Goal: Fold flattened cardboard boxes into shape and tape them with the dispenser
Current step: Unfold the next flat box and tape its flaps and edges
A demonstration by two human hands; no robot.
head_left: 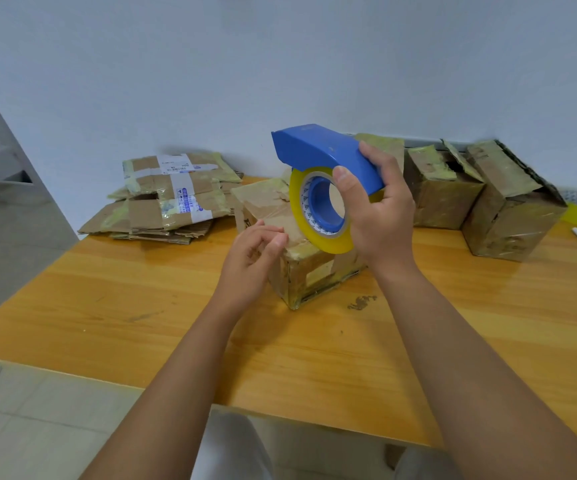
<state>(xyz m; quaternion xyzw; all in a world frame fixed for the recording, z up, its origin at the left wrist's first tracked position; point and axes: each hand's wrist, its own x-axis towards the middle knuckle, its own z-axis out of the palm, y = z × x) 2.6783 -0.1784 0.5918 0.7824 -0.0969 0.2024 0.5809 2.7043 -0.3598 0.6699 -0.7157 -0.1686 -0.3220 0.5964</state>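
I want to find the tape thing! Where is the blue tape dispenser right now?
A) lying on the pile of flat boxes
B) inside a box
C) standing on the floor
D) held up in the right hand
D: the right hand holds the blue tape dispenser up in the air above the cardboard box, with its yellow tape roll hanging underneath.

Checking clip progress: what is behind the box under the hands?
Behind the box, a flattened cardboard stack back left and folded boxes back right. The tape dispenser covers the stretch between.
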